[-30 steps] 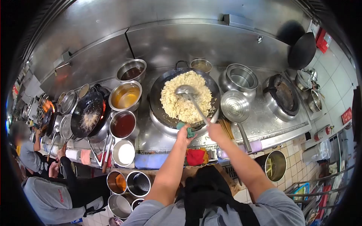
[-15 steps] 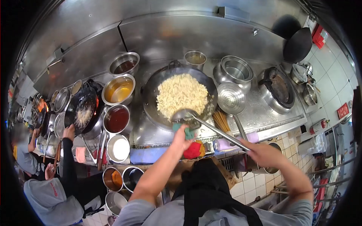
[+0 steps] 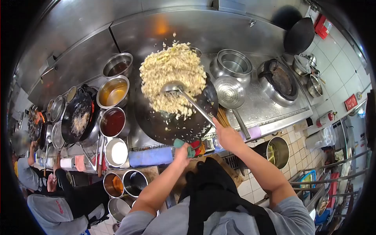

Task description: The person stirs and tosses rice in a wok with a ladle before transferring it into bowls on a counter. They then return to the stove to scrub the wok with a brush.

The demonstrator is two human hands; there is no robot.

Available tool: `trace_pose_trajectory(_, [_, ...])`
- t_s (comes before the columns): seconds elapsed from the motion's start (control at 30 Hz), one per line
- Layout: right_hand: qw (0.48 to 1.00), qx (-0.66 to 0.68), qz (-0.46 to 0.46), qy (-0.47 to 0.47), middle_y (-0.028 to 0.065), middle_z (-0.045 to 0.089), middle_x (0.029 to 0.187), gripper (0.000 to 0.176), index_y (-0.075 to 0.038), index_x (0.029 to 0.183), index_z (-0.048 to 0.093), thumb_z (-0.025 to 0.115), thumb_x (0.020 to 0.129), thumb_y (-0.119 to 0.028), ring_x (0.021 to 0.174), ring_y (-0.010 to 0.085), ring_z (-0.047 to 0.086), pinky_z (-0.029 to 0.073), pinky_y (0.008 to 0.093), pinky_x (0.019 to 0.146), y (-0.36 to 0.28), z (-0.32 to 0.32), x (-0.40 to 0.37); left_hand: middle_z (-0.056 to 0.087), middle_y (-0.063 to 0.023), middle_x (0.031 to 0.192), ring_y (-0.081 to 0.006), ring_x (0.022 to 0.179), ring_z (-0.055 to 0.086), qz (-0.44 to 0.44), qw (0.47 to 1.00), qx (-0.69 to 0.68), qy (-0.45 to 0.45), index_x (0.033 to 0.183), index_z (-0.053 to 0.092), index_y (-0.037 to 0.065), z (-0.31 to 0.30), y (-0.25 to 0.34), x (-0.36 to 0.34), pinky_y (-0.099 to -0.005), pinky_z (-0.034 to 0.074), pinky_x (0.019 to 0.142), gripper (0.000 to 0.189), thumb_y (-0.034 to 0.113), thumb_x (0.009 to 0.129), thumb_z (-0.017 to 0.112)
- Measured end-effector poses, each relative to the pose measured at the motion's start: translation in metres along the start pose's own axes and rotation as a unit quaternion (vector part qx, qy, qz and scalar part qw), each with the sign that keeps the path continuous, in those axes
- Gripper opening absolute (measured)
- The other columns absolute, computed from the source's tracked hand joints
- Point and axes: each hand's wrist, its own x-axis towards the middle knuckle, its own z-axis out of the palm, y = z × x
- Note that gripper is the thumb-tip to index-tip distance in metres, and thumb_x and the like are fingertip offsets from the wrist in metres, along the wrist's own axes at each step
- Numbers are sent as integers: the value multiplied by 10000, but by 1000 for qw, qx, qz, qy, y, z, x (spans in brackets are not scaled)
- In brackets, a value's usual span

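A large dark wok (image 3: pixel 172 127) is tilted on the steel stove. Fried rice (image 3: pixel 172 66) flies up above its far side, with loose grains scattered around. Near the wok's front edge, my left hand (image 3: pixel 183 152) is closed on a green cloth (image 3: pixel 187 145), pressed at the rim; the wok's handle is hidden. My right hand (image 3: pixel 228 136) grips the long handle of a metal ladle (image 3: pixel 173 87), whose bowl is up amid the rice. Beside the front edge lies a red cloth (image 3: pixel 197 146).
Sauce bowls (image 3: pixel 113 122) line the left side. A perforated skimmer (image 3: pixel 229 92) rests by a steel pot (image 3: pixel 234 66) on the right. Co-workers (image 3: pixel 49 209) stand at far left by another wok (image 3: pixel 80 117). A metal pot (image 3: pixel 279 152) stands lower right.
The rice has gone from lying in the wok to flying upward. The wok has moved nearer and tilted, the ladle has risen into the rice, and my right hand has moved forward and left.
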Motion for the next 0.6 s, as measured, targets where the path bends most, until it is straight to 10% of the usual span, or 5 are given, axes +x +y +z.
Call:
trace_pose_trajectory(0.33, [973, -45, -56, -218, 261, 638, 933, 550, -193, 1475, 287, 461, 953, -189, 858, 419, 623, 483, 488, 779, 31, -135, -87, 561, -72, 845, -222, 731, 562, -102, 990, -98, -30, 944, 527, 114, 61, 98, -75, -390, 525, 663, 132, 237, 898, 542])
trace_pose_trajectory(0.6, [999, -35, -15, -39, 208, 647, 839, 651, -216, 1484, 269, 489, 880, -112, 801, 377, 651, 505, 489, 707, 10, 17, 19, 609, -62, 920, -253, 787, 581, -79, 997, 9, -16, 1094, 559, 120, 1, 15, 2, -429, 534, 716, 217, 173, 883, 565])
